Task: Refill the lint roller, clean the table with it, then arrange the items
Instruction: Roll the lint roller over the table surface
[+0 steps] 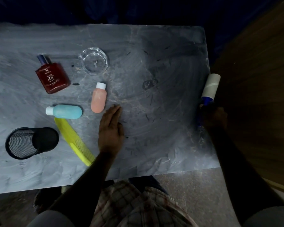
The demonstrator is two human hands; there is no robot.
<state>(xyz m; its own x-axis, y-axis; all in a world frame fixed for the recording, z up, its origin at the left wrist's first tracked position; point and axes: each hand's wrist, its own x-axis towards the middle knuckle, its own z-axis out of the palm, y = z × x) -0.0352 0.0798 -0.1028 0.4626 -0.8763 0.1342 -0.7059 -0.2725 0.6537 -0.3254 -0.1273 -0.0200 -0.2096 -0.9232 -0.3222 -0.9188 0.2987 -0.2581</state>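
Observation:
My right hand (214, 117) grips the blue handle of the lint roller (210, 86) at the table's right edge; the roll on it looks like a bare grey cardboard core pointing away from me. My left hand (111, 130) lies flat on the grey table (162, 145), fingers together, holding nothing, just right of the pink bottle (98, 99). A blue bottle (66, 111) and a yellow comb (74, 140) lie to its left. Short dark hairs are scattered over the table's right half.
A red perfume bottle (52, 77) lies at the left, a clear glass dish (94, 63) beyond the pink bottle. A black mesh cup (31, 142) lies on its side near the left front. A small crumpled clear scrap (148, 84) sits mid-right. Brown floor is to the right.

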